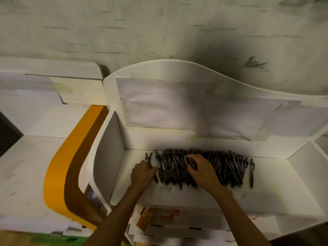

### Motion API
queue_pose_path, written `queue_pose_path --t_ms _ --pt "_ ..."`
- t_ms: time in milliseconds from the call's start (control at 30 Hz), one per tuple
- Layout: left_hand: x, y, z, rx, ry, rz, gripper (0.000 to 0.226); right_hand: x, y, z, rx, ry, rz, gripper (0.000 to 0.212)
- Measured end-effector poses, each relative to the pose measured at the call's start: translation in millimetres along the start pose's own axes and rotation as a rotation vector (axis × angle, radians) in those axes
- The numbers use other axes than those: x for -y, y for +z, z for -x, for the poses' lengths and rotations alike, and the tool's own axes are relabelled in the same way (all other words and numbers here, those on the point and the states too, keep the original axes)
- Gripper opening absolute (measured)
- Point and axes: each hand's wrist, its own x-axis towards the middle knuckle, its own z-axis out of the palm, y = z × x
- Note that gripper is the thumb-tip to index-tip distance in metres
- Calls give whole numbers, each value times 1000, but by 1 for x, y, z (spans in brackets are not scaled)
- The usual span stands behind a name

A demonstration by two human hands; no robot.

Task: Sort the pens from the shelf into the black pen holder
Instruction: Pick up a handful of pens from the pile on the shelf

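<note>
Head view: left hand (142, 172) grips a few pens (148, 159), right hand (200, 170) pinches into the pile (204, 167) mid-shelf (276, 176). Light, stiff, slippery; take mid-barrel.

Shelf (195, 196): smooth white board, matt.
Pens (221, 167): dark plastic, slight sheen.
Back-panel sheets (159, 103): matt paper.
Curved trim (56, 174): glossy orange, smooth.

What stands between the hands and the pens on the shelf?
Nothing visible. The left hand already grips a few pens, and the right hand rests on the pile of pens. The black pen holder is not in view.
</note>
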Motion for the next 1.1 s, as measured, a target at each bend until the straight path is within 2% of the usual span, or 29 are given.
queue_pose_path --t_ms 233,300,400,533,633,767,900,1100 --pt "-2 -8 -4 -6 -58 -76 28 -1 -3 3 10 5 7 33" --pt "-4 -8 -6 16 -58 5 32 -1 -5 3 9 -3 12 34" --pt "-6 -9 -9 90 -67 231 23 -1 -6 2 12 -7 20 34" --pt "-8 -5 -10 139 -49 194 12 -1 -5 1 16 -7 29 34" --pt "-13 2 -7 160 -23 220 18 -1 -5 3 31 0 35 34" --pt "-16 11 -6 132 -2 193 35 -4 -5 7 37 4 41 34" --pt "-17 12 -7 83 -22 107 30 -8 -7 10 54 6 42 34" --pt "-12 6 -4 -8 1 -15 33 -14 -12 10 43 15 46 35"
